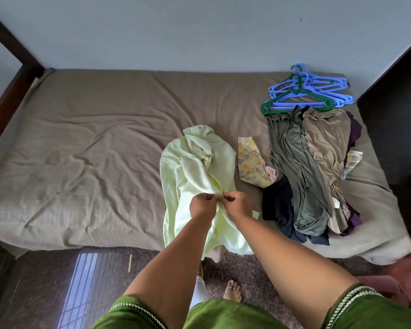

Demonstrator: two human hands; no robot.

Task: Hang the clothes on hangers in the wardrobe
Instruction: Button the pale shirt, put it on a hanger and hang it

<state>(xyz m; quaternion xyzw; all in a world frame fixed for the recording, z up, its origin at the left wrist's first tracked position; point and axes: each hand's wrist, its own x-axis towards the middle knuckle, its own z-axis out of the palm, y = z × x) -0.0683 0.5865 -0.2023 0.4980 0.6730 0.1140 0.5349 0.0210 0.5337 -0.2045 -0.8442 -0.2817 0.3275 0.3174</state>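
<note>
A pale green garment (192,167) lies on the bed, its lower part hanging over the front edge. My left hand (203,204) and my right hand (237,203) meet over it, and each pinches its front seam between thumb and fingers. A pile of clothes (306,176) in olive, tan, navy and purple sits to the right. Beyond the pile lie several blue hangers (318,91) and a green hanger (294,100).
The bed (93,143) has a wrinkled brown sheet and dark wooden posts at the left. A floral cloth (250,162) lies between the green garment and the pile. Dark furniture (399,110) stands at the right. My bare foot (233,290) is on the speckled floor.
</note>
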